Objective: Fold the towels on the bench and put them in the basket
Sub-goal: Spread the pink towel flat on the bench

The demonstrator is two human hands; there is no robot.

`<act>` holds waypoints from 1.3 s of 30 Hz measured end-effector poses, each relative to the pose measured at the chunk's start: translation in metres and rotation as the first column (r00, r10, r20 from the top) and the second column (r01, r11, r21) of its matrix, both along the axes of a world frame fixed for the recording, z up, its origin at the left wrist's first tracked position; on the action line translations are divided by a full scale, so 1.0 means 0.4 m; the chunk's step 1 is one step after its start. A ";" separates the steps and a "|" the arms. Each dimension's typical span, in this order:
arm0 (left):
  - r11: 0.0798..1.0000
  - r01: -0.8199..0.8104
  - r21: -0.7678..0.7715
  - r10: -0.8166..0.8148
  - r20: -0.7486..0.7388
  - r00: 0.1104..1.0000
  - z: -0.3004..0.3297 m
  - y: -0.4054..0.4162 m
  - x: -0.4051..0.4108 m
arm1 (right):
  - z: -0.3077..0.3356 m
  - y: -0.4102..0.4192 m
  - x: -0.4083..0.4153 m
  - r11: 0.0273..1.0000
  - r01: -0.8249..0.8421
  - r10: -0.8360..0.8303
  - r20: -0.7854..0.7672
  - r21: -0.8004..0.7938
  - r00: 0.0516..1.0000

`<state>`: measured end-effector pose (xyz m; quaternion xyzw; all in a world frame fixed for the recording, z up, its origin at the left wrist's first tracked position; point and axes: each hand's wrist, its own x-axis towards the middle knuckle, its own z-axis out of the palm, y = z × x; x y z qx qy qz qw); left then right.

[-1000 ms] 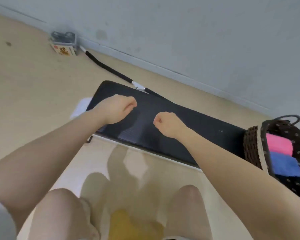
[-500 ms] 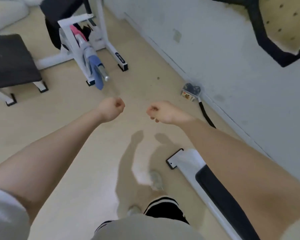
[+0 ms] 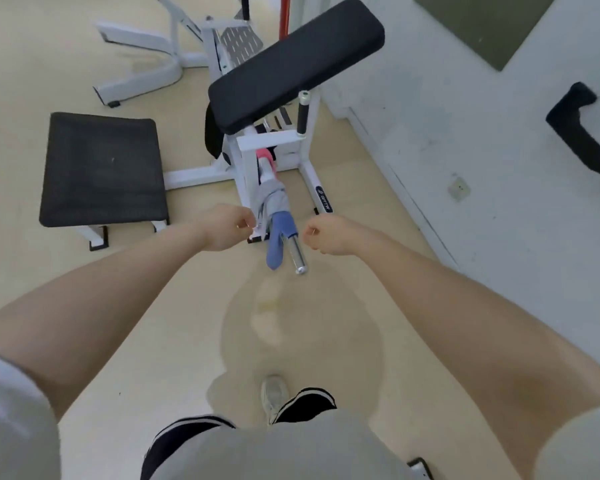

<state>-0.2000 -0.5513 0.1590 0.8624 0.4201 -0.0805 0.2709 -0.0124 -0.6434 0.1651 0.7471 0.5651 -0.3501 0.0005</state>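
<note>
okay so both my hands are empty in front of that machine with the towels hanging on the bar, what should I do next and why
Probably reach the right hand to the blue towel and lift it off the chrome bar. Both fists hold nothing; the left hand flanks the other side, and that towel hangs nearest, ahead of the grey towel.

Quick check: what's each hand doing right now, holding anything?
Left hand: closed in a fist, holding nothing.
Right hand: closed in a fist, holding nothing.

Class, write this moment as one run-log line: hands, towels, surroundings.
left hand: fist, empty | right hand: fist, empty | blue towel, grey towel, pink towel: draped on machine bar | basket: out of view
</note>
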 end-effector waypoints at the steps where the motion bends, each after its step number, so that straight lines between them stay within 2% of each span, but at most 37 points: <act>1: 1.000 -0.012 0.004 0.012 0.012 1.000 0.003 0.061 -0.003 | -0.003 0.066 -0.004 1.000 -0.016 0.016 0.002 -0.005 1.000; 4: 0.998 -0.053 0.016 0.052 0.034 0.998 -0.011 0.249 -0.018 | -0.030 0.259 -0.015 0.996 -0.066 0.069 0.051 -0.056 0.996; 6: 0.998 -0.071 -0.002 0.071 0.054 0.996 -0.039 0.390 -0.027 | -0.060 0.390 -0.021 0.999 -0.043 0.044 0.050 -0.026 0.998; 12: 0.999 -0.021 -0.040 0.022 0.022 1.000 -0.125 0.795 -0.020 | -0.161 0.737 -0.028 0.981 0.177 -0.175 -0.031 0.083 0.984; 16: 0.990 0.021 -0.140 -0.021 0.007 1.000 -0.142 1.099 -0.005 | -0.202 1.019 -0.056 0.940 0.331 -0.326 -0.071 0.081 0.943; 18: 0.989 0.069 -0.129 -0.069 -0.002 0.998 -0.140 1.228 0.036 | -0.204 1.139 -0.047 0.927 0.366 -0.364 -0.041 0.078 0.930; 22: 0.983 0.156 -0.096 -0.155 0.010 0.988 -0.191 1.412 0.143 | -0.238 1.318 0.007 0.901 0.422 -0.424 0.002 0.104 0.905; 24: 0.974 0.213 -0.073 -0.215 -0.022 0.976 -0.248 1.482 0.194 | -0.277 1.380 0.054 0.858 0.490 -0.493 -0.021 0.154 0.870; 27: 0.969 0.233 -0.077 -0.236 -0.043 0.971 -0.355 1.569 0.266 | -0.360 1.465 0.131 0.811 0.570 -0.574 -0.009 0.133 0.819; 30: 0.973 0.171 -0.153 -0.177 -0.021 0.984 -0.454 1.635 0.335 | -0.485 1.546 0.207 0.840 0.542 -0.542 0.036 0.016 0.839; 33: 0.961 0.159 -0.227 -0.175 -0.050 0.983 -0.553 1.696 0.397 | -0.615 1.621 0.267 0.892 0.437 -0.432 0.067 -0.117 0.899; 36: 0.946 0.100 -0.309 -0.110 -0.015 0.994 -0.660 1.752 0.450 | -0.737 1.687 0.315 0.907 0.382 -0.379 0.049 -0.178 0.924; 39: 0.941 0.058 -0.334 -0.062 -0.001 0.998 -0.752 1.787 0.492 | -0.848 1.715 0.347 0.923 0.332 -0.318 0.101 -0.196 0.943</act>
